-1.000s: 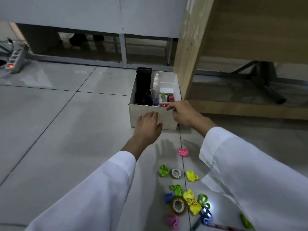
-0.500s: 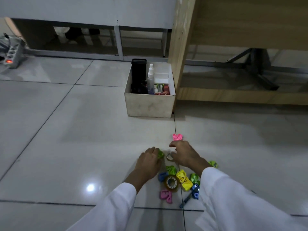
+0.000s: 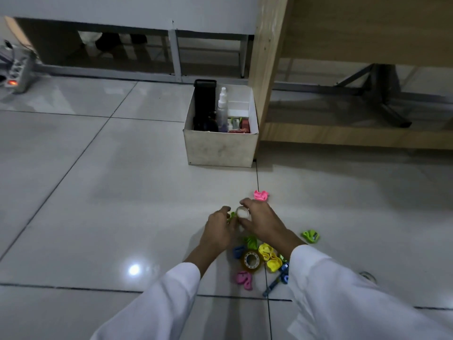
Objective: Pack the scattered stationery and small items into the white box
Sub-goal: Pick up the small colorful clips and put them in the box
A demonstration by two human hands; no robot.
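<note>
Head view — right hand (image 3: 263, 223) pinches tape roll (image 3: 242, 213), well short of white box (image 3: 220, 148).

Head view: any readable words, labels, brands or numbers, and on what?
None can be read.
Red packet inside the white cardboard box: pale marks, too blurred to read.
Clear spray bottle in the box: no legible label.

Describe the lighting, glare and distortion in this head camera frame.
Head view: dim overall; a bright lamp reflection glares on the glossy floor; soft shadows fall under the wooden desk; wide-angle lens bows tile lines and the sleeves at the edges; the hands look slightly motion-blurred.
</note>
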